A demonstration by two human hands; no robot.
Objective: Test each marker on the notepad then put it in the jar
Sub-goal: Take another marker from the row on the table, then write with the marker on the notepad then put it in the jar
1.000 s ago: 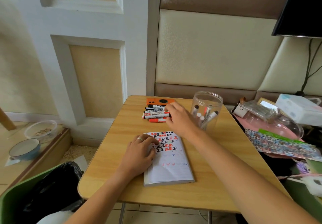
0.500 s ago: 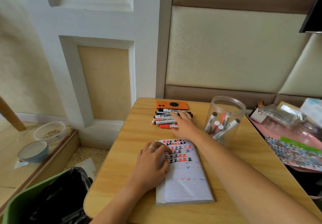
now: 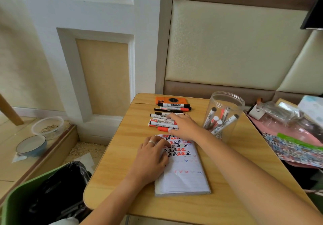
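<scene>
Lower left of frame: green bin [image 3: 21, 198] with black liner, off the bench [image 3: 227, 205] edge. Lower centre: notepad [image 3: 183, 172] flat on the bench, top lines filled with black and red test marks, faint coloured ticks lower down. Left hand [image 3: 150, 156] pressing flat on the notepad's left edge, fingers spread and relaxed, ring visible, holding nothing. Just above the notepad, centre frame: right hand [image 3: 183, 126] reaching into the row of loose markers [image 3: 163, 119], fingers resting on top of them; looks open, grip not yet closed round any one, though fingertips partly hidden. Nearest the notepad: red-capped marker [image 3: 164, 129], touching or just beside the right hand's thumb side. Right of centre: clear jar [image 3: 225, 112] upright, several tested markers leaning inside. Behind the marker row, at the bench's back edge: orange flat case [image 3: 170, 100]. Far right: cluttered pink tray [image 3: 288, 132] with packets.

Risks, judged only: markers packed side by side, so picking one likely nudges neighbours and rolls them toward the bench's left edge and bin. Jar light and just beside the right forearm; a sweep back could tip it. Cap pulled one-handed may slip. Notepad may slide if the left hand lifts.
</scene>
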